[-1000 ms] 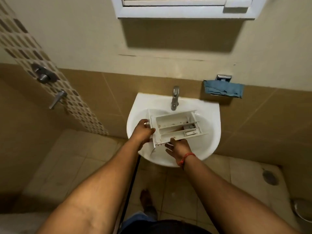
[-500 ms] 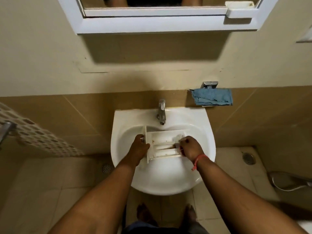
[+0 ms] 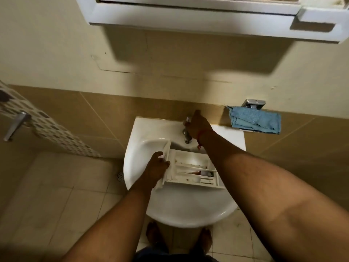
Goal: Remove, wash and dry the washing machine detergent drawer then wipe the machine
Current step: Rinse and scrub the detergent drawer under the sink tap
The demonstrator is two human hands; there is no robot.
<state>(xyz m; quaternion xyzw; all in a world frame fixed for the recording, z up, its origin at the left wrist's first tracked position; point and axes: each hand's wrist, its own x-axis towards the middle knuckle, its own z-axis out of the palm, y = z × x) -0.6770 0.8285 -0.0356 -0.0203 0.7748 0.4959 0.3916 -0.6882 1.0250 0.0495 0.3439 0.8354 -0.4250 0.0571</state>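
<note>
the right hand [image 3: 198,123] has left the drawer [image 3: 190,171] and now grips the tap [image 3: 187,136]; left hand [image 3: 157,165] fingers curl round the drawer's front over the sink [image 3: 181,212]. washing looks about to begin.

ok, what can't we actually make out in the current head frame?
- Faucet handle: covered by the right hand; whether its grip is closed round it, or water runs, cannot be told.
- Detergent drawer: right end hidden under the right forearm; the residue in its compartments is too small to identify.
- Left hand fingertips: hidden behind the drawer's front panel.
- Mirror cabinet: cut off by the top edge.
- Blue cloth holder: mostly hidden under the cloth.
</note>
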